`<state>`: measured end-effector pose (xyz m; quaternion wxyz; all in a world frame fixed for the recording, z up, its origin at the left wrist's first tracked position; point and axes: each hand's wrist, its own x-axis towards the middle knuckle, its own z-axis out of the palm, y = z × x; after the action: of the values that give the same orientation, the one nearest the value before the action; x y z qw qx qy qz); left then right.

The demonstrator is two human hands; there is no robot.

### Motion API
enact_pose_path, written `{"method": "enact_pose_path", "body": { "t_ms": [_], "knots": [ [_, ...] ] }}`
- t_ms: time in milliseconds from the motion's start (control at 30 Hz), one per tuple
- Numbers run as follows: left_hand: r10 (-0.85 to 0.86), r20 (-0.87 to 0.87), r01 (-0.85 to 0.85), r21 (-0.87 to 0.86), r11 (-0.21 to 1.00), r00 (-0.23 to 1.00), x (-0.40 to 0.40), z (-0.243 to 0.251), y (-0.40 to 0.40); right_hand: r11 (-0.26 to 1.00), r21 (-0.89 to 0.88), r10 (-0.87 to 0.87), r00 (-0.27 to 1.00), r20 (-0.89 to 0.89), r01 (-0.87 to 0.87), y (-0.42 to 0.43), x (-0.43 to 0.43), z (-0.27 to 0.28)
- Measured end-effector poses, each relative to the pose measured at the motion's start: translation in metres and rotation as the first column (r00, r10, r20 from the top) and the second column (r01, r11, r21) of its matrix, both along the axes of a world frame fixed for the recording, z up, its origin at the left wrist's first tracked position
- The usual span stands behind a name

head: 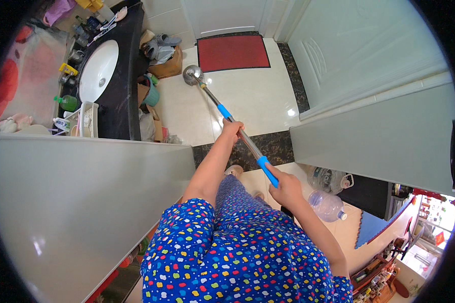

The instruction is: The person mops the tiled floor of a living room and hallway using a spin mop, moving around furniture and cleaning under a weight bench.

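Both my hands grip a long metal pole (249, 143) with blue grip sleeves, slanting from lower right to upper left. My left hand (233, 129) is closed around it just below the upper blue sleeve (223, 110). At the near end, my right hand (287, 185) holds the other blue sleeve (267, 171). The pole's far end carries a round, shiny silver head (192, 75), apparently a mop head. It is at the pale tiled floor (182, 102), left of the red doormat (233, 53); its underside is hidden.
A black counter (117, 119) with a white basin (98, 72) stands left. Beneath are a cardboard box (168, 66) with slippers and a teal bucket (151, 94). Grey-white panels (91, 204) flank the doorway. Large plastic bottles (328, 206) stand right. A dark threshold (263, 149) crosses the floor.
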<state>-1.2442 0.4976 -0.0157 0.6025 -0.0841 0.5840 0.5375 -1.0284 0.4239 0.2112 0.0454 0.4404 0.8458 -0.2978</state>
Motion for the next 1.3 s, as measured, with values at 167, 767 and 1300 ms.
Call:
{"method": "enact_pose_path", "body": {
  "t_ms": [167, 767, 1300],
  "knots": [
    [-0.082, -0.347, 0.049, -0.105, 0.993, 0.934, -0.018, -0.002, 0.019, 0.975, -0.206, -0.096, 0.992, -0.085, 0.077, 0.041, -0.057, -0.049],
    [-0.708, -0.040, 0.626, -0.435, 0.647, 0.705, 0.029, -0.038, -0.053, 0.868, -0.497, -0.071, 0.990, -0.119, 0.003, -0.032, 0.043, -0.023],
    [-0.904, 0.263, 0.921, 0.106, 0.375, 0.338, 0.237, 0.007, -0.198, 0.865, -0.489, 0.108, 0.914, 0.390, 0.107, -0.106, 0.236, 0.123]
  ]
}}
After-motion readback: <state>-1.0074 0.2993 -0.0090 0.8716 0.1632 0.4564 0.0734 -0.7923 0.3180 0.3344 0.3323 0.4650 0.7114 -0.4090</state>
